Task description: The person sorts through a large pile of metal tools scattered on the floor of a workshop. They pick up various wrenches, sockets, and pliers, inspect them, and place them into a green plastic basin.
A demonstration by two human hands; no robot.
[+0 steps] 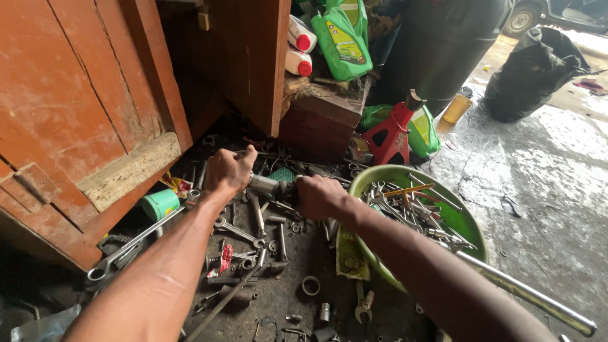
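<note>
While both arms reach forward over the dirty floor (557,209), the left hand (229,170) is closed in a fist around one end of a grey metal cylinder part (269,185), and the right hand (320,196) is closed around the other end of it. So each grip is shut on the same part, which is held between the two hands just above the scattered tools, near the foot of the red wooden cabinet (82,107).

Under the hands lie many wrenches (237,231), sockets and small rings on the dark ground. A long chrome wrench (130,244) lies to the left, below the left forearm, and a small green cup (159,204) stands beside it. To the right of the right hand there is a green basin (465,221) full of spanners and other tools, and a long shiny metal bar (525,292) leans out over its rim.

Farther back I see a red jack stand (392,133), green oil jugs (342,38) on a wooden box, and a black bag (535,73) on the wet floor.
</note>
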